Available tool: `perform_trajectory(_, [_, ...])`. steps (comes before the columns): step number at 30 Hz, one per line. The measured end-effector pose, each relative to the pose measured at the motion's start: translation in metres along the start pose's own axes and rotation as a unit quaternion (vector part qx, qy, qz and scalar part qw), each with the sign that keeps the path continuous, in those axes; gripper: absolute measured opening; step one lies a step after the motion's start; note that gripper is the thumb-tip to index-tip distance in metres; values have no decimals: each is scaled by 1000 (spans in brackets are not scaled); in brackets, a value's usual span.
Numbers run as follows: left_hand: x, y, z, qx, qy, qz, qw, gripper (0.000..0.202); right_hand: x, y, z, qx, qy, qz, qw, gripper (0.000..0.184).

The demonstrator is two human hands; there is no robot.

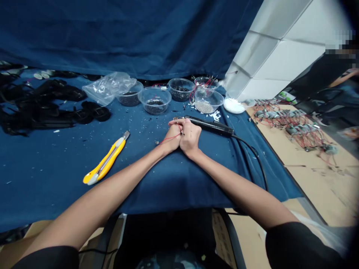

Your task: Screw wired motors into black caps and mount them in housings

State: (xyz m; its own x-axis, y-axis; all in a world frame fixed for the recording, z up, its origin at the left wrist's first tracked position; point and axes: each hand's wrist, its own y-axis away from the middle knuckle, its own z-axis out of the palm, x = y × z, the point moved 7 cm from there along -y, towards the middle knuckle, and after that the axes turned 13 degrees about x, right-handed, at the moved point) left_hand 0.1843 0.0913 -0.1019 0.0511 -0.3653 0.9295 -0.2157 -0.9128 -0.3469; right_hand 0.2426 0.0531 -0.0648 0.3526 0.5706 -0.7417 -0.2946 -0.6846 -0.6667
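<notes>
The left hand [173, 137] and right hand [190, 137] meet, touching, over the blue cloth [56, 179], both closed. The left grips a thin red wire [168, 139], its end hidden in the fingers; the right wraps a black corded soldering iron [210, 125], its tip hidden. Left of them lies a yellow utility knife [106, 160]. Farther up, clear plastic bowls [155, 101] hold small parts beside a crumpled plastic bag [109, 88]. Black cables [42, 101] heap at upper left; red-wired motors [291, 129] lie on cardboard [322, 183] at right.
</notes>
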Motion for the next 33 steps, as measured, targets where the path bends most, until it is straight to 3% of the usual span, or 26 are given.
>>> perform_trajectory(4, [-1, -4, 5, -20, -71, 2, 997, 21, 4, -2, 0, -29, 21, -5, 999, 54])
perform_trajectory(9, [14, -5, 16, -66, -211, 21, 975, 19, 12, -5, -12, -55, 35, 60, 996, 54])
perform_trajectory(15, [38, 11, -7, -88, -387, 69, 915, 20, 15, -4, -46, -54, 96, 120, 987, 45])
perform_trajectory(20, [36, 49, -24, -93, -463, 109, 875, 56, 9, -3, -60, -69, 130, 147, 978, 30])
perform_trajectory(22, [34, 65, -29, -88, -509, 105, 850, 69, 3, 0, -56, -102, 154, 156, 970, 28])
perform_trajectory(25, [36, 86, -35, -104, -575, 71, 808, 84, -15, 8, -36, -213, 189, 110, 952, 26])
perform_trajectory(29, [44, 111, -36, -122, -642, 26, 757, 83, -20, 28, -4, -359, 218, 145, 896, 25])
perform_trajectory(31, [49, 128, -34, -121, -676, 14, 727, 77, -18, 35, 7, -386, 263, 159, 870, 35])
perform_trajectory(33, [59, 146, -29, -142, -683, 14, 716, 73, -16, 35, 14, -382, 317, 128, 859, 40])
